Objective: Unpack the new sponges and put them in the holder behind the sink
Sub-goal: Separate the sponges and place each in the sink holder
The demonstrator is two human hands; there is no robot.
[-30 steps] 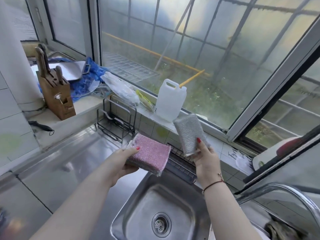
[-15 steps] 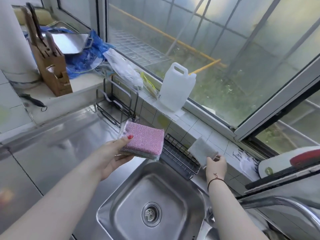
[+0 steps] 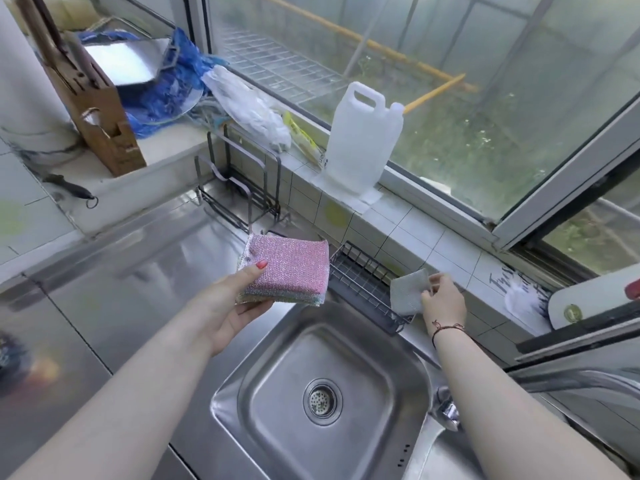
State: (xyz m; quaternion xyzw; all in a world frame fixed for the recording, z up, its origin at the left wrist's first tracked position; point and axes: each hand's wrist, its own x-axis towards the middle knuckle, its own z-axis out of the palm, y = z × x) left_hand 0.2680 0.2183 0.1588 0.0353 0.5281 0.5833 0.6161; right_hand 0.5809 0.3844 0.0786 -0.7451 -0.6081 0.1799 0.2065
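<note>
My left hand (image 3: 228,306) holds a stack of sparkly sponges (image 3: 287,268), pink on top with green and other colours below, over the counter left of the sink. A dark wire holder (image 3: 360,282) stands behind the sink (image 3: 311,393) against the tiled ledge. In its right end a silver-grey sponge (image 3: 408,294) stands on edge, tilted. My right hand (image 3: 443,303) still has its fingertips on that sponge's right edge.
A white plastic jug (image 3: 360,140) and a clear plastic bag (image 3: 246,105) sit on the tiled window ledge. A dark wire rack (image 3: 239,188) stands left of the holder, a wooden knife block (image 3: 93,98) further left. The tap (image 3: 446,410) is at the sink's right.
My right hand brought the silver-grey sponge down from in front of the window into the right end of the wire holder. The left hand kept the stack steady.
</note>
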